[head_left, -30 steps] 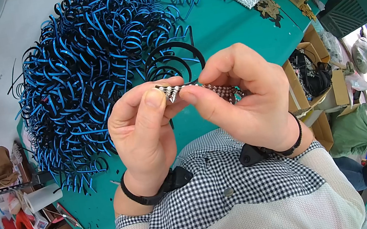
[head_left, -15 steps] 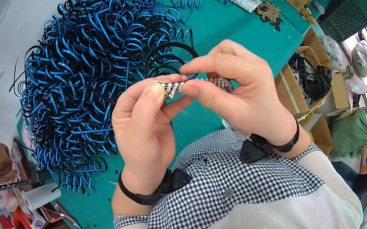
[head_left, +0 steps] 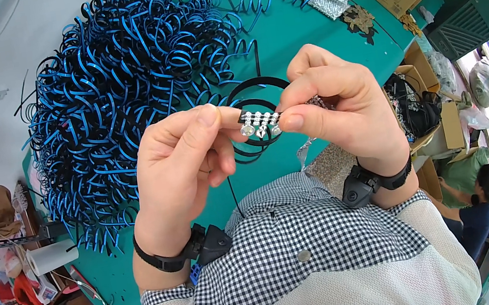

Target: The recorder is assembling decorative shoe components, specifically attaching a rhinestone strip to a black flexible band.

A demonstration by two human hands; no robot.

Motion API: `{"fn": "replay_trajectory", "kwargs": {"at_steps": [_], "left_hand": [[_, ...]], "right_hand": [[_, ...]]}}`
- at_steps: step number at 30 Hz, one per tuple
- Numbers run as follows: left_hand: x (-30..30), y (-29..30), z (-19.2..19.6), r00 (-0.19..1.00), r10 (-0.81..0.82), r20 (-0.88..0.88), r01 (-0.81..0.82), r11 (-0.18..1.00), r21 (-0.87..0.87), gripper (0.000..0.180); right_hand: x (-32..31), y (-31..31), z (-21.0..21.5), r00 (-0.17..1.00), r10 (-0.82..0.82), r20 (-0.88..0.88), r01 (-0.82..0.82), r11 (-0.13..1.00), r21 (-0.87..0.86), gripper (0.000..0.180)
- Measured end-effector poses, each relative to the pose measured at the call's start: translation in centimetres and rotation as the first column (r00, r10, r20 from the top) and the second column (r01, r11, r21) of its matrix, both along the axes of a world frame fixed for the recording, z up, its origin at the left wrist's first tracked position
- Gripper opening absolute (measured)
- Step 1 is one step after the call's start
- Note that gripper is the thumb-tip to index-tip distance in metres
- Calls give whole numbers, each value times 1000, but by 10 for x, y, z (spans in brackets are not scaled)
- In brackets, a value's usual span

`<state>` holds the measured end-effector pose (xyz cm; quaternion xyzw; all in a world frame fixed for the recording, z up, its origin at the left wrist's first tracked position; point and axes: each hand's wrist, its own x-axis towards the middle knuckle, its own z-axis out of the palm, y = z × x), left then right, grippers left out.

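Silver beaded trim [head_left: 260,121] between my left hand [head_left: 168,165] and right hand [head_left: 350,107], long axis left-right. Right one pinches its right end; left forefinger seems to meet the other, grip there unclear.

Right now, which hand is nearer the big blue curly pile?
The left hand: it overlaps the curly pile in view, while the right hand is farther away to the right.

The bare right hand [head_left: 349,112] pinches a silver beaded band [head_left: 260,120], the bare left hand [head_left: 175,157] at its black end, above a green tabletop [head_left: 283,33].
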<state>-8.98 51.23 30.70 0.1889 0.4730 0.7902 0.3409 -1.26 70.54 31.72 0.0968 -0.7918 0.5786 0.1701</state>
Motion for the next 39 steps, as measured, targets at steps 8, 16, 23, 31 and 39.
{"fn": "replay_trajectory", "kwargs": {"at_steps": [8, 16, 23, 31, 39], "left_hand": [[1, 3, 8, 905, 95, -414, -133, 989, -65, 14], [-5, 5, 12, 618, 70, -783, -266, 956, -125, 10], [-6, 14, 10, 483, 65, -873, -297, 950, -93, 3], [-14, 16, 0, 503, -10, -864, -171, 979, -111, 3], [-16, 11, 0, 891, -169, -422, 104, 980, -172, 16]], "right_hand": [[4, -1, 0, 1000, 5, 13, -5, 1000, 4, 11], [5, 1, 2, 1000, 11, 28, -12, 1000, 26, 11], [3, 2, 0, 997, 47, 61, -45, 999, -25, 10], [1, 5, -4, 994, 94, 61, -93, 996, -6, 9], [1, 10, -9, 986, 121, 118, -106, 986, -127, 13]]}}
